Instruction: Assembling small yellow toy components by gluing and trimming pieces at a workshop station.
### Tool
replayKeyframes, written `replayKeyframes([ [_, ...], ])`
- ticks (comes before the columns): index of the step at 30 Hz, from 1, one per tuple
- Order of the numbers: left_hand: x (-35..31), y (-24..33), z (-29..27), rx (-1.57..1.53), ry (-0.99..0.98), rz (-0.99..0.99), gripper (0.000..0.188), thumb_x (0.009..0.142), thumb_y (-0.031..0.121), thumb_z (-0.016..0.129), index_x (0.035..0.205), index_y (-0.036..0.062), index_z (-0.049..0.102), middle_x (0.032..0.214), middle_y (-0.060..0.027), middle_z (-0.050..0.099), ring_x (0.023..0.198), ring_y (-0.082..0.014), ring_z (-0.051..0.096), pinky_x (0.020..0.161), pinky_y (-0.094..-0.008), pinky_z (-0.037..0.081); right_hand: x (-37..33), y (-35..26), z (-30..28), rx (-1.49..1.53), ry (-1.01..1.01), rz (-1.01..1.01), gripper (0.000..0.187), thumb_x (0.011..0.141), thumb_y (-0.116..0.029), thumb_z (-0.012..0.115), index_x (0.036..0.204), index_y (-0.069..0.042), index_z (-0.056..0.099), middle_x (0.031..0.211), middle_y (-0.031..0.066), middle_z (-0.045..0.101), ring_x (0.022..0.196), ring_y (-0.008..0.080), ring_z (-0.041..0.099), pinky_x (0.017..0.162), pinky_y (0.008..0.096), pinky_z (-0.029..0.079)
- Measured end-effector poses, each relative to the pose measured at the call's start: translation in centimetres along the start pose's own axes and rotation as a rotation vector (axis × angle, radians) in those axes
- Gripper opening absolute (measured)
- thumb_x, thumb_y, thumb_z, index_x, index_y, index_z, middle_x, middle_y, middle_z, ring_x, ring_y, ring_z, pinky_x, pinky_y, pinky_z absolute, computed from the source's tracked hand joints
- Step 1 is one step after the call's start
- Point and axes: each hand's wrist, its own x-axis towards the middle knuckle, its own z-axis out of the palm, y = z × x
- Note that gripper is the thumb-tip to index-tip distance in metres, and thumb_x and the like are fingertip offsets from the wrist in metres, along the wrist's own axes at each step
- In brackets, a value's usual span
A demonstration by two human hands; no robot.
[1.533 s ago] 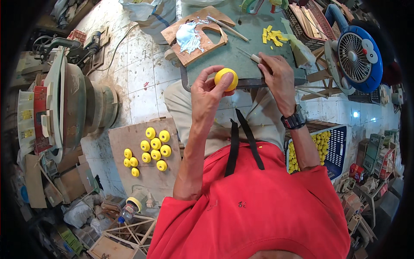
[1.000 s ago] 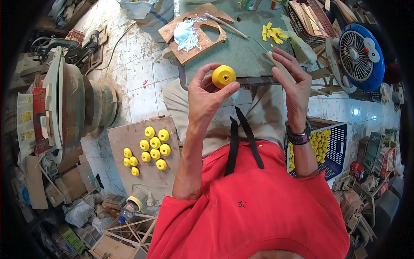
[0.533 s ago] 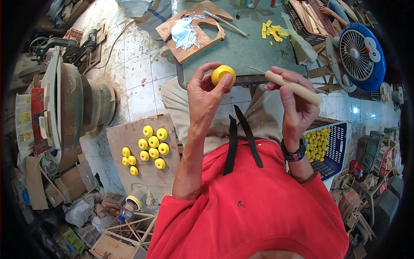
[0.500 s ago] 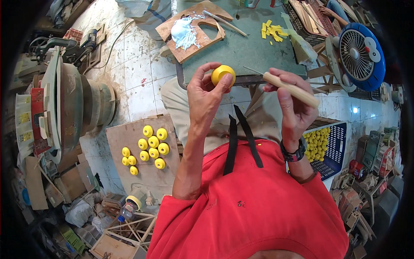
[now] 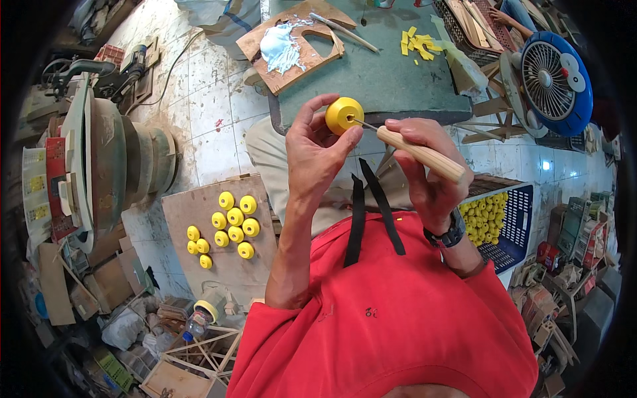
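Between the thumb and fingers of my left hand (image 5: pixel 317 146) is a round yellow wooden piece (image 5: pixel 340 111) with a small hole facing right. My right hand (image 5: pixel 431 162) grips the pale wooden handle of an awl-like tool (image 5: pixel 421 152). Its thin metal shaft points left, and the tip is at the hole; how deep it goes I cannot tell. Both hands are raised over my lap, just in front of the near edge of a green table (image 5: pixel 391 86). Several similar yellow pieces (image 5: pixel 235 216) lie on a wooden board (image 5: pixel 192 252) to the left.
On the table are a wooden board with white paste (image 5: pixel 282 50), a stick (image 5: pixel 345 33) and yellow strips (image 5: pixel 418 45). A blue fan (image 5: pixel 554 83) stands at right, above a blue crate (image 5: pixel 517 219) of yellow pieces. A machine (image 5: pixel 106 152) fills the left; another person's hand (image 5: pixel 501 16) shows top right.
My right hand has moved left and slightly down, bringing the tool's tip to the yellow piece. The left hand has turned the piece so its hole shows.
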Motion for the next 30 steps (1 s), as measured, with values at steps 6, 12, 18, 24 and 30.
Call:
replayKeyframes([
  [6,-0.1,0.0,0.3,-0.003,-0.017,0.046,0.05,0.077,-0.005,0.071,0.122,0.0014,0.051,0.101,-0.0106,0.064,0.09,-0.0134,0.064,0.077,-0.0231,0.055,0.1,0.3,0.7,-0.058,-0.026,-0.003,0.028,0.074,0.003,0.073,0.099,0.001,0.061,0.092,0.014,0.067,0.083,0.0296,0.066,0.071,0.0335,0.054],
  [12,-0.1,-0.2,0.3,0.037,-0.017,0.062,0.047,0.077,-0.004,0.071,0.12,0.0016,0.054,0.099,-0.0099,0.065,0.089,-0.0129,0.064,0.077,-0.0226,0.054,-0.1,0.4,1.0,-0.073,-0.064,0.016,0.028,0.075,0.0,0.073,0.1,0.0,0.061,0.094,0.0119,0.067,0.083,0.029,0.066,0.071,0.034,0.054],
  [18,0.0,-0.2,0.3,0.009,-0.004,0.026,0.047,0.077,-0.002,0.073,0.119,0.0011,0.054,0.098,-0.0104,0.066,0.087,-0.0128,0.065,0.076,-0.0226,0.054,-0.2,0.9,1.3,-0.053,-0.037,0.021,0.027,0.077,0.001,0.071,0.101,-0.003,0.06,0.096,0.011,0.066,0.085,0.0295,0.066,0.071,0.0339,0.053],
  [24,-0.2,0.0,0.3,0.008,0.0,-0.003,0.046,0.077,-0.001,0.074,0.119,0.0002,0.054,0.096,-0.0108,0.066,0.084,-0.0126,0.065,0.073,-0.0225,0.055,0.1,1.2,0.8,-0.116,-0.089,0.086,0.026,0.077,0.003,0.069,0.1,-0.003,0.058,0.097,0.0121,0.066,0.085,0.0285,0.066,0.07,0.0339,0.053],
  [30,-0.2,0.1,0.1,0.002,0.001,-0.014,0.046,0.077,-0.001,0.073,0.118,0.0002,0.054,0.094,-0.0104,0.066,0.083,-0.0122,0.065,0.073,-0.022,0.054,0.2,0.9,0.6,-0.086,-0.085,-0.001,0.027,0.076,0.004,0.07,0.099,-0.003,0.059,0.096,0.0123,0.066,0.083,0.0277,0.066,0.069,0.0327,0.053],
])
